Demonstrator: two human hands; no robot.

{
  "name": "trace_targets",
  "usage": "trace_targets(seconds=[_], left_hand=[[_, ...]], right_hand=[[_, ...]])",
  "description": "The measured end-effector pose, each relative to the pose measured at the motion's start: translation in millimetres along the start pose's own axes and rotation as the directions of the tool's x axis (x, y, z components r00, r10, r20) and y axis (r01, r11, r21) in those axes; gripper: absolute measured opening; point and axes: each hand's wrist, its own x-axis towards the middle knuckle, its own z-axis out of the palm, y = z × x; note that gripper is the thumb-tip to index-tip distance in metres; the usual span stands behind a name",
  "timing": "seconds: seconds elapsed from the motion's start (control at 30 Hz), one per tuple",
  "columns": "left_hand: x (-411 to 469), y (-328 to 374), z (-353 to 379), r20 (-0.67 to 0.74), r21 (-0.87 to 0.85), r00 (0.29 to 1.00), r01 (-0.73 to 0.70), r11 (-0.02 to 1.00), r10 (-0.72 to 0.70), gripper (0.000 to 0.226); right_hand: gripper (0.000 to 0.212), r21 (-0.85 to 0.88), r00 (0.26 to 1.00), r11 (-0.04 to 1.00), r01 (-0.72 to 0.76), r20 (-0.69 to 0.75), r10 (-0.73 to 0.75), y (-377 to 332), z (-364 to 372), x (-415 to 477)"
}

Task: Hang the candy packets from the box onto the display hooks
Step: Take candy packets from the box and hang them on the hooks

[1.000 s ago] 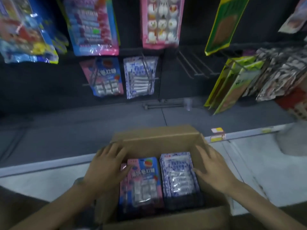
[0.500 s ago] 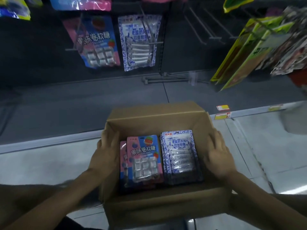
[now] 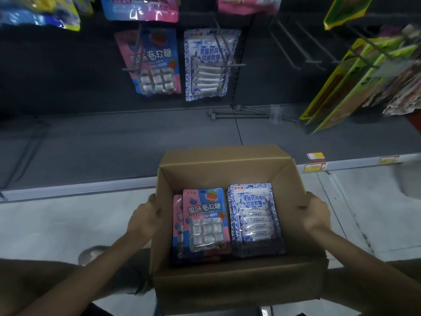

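Note:
An open cardboard box sits in front of me. Inside lie a stack of pink-and-blue candy packets on the left and a stack of blue-and-white candy packets on the right. My left hand grips the box's left wall. My right hand grips the right wall. On the dark display wall above, one pink-and-blue packet and one blue-and-white packet hang on hooks. Bare hooks jut out further right.
A grey base shelf runs under the hooks, with loose hook bars lying on it. Green packets and brown ones hang at right. More bags hang along the top. Pale floor tiles surround the box.
Both hands moved from lying over the packets to the outer sides of the box. The view tilted down and the box sits more centred and closer.

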Motion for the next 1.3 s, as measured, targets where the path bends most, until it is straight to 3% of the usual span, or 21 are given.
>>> trace_targets(seconds=[0.2,0.43,0.6,0.67,0.77,0.87,0.97,1.1,1.23,1.3], left_hand=[[-1.6,-28.8,-10.2,-0.028,-0.162,0.995,0.093,0.982,-0.098,0.022],[-7.3,-79.9,-35.0,-0.119,-0.008,0.989,0.084,0.996,-0.084,0.024],[-11.1,-94.1,-36.9,-0.139,0.017,0.982,0.131,0.991,-0.127,0.022],[-13.3,-96.4,-35.9,-0.142,0.039,0.982,0.133,0.990,-0.126,0.023],[-17.1,-95.0,-33.1,-0.145,0.037,0.981,0.138,0.990,-0.131,0.025],[-18.6,-91.5,-29.6,-0.178,-0.025,0.973,0.141,0.990,-0.144,0.031],[-16.7,-91.3,-24.1,-0.213,-0.111,0.967,0.120,0.987,-0.141,0.033],[-16.9,-91.9,-22.2,-0.215,-0.175,0.960,0.145,0.974,-0.181,0.031],[-12.6,-95.8,-19.2,-0.243,-0.212,0.952,0.135,0.968,-0.186,0.028],[-11.8,-97.9,-17.8,-0.256,-0.221,0.948,0.134,0.966,-0.190,0.028]], right_hand=[[0.027,0.018,0.998,0.998,0.059,0.027,-0.060,-26.5,3.5,-12.4],[0.025,0.075,0.972,0.977,0.199,0.116,-0.206,-65.4,19.7,-32.9],[0.025,0.001,0.959,0.968,0.251,0.136,-0.248,-89.8,29.4,-38.1],[0.037,-0.064,0.951,0.959,0.277,0.160,-0.264,-93.5,34.2,-39.8],[0.083,-0.144,0.928,0.922,0.360,0.157,-0.338,-94.3,38.6,-42.4],[0.100,-0.328,0.804,0.754,0.570,0.033,-0.593,-94.5,43.0,-51.2],[0.093,-0.374,0.690,0.610,0.699,0.126,-0.713,-93.7,52.5,-58.7],[0.116,-0.411,0.524,0.384,0.827,0.318,-0.790,-103.0,72.0,-66.3],[0.105,-0.313,0.405,0.290,0.904,0.419,-0.813,-138.0,94.1,-90.6],[0.093,-0.203,0.366,0.305,0.930,0.507,-0.780,-159.5,119.2,-102.3]])
